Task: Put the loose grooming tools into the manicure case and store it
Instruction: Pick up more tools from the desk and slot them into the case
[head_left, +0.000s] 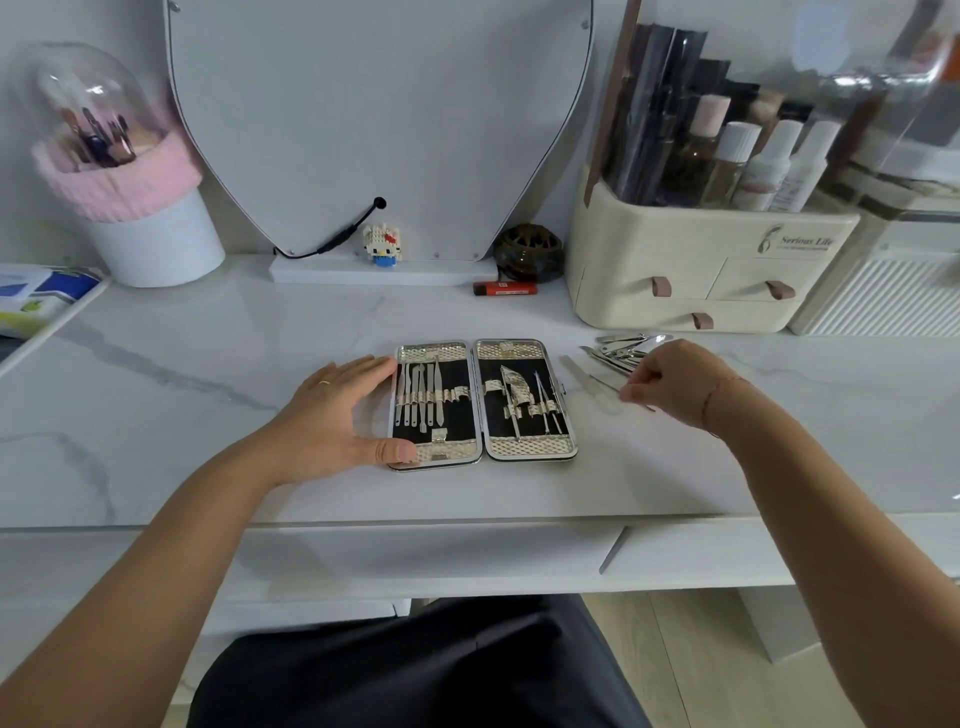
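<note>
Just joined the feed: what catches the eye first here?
The open manicure case lies flat on the marble table, tools strapped in both halves. The left hand rests on its left edge. The right hand hovers at the loose tools right of the case.

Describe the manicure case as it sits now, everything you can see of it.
The manicure case lies open flat on the white table: two hinged halves, metal rims, black lining, pale gold textured bands. Slim steel tools sit in loops in both halves; some loops look empty. The left hand touches its left edge, thumb at the near corner. The right hand pinches a loose tool beside it.
</note>
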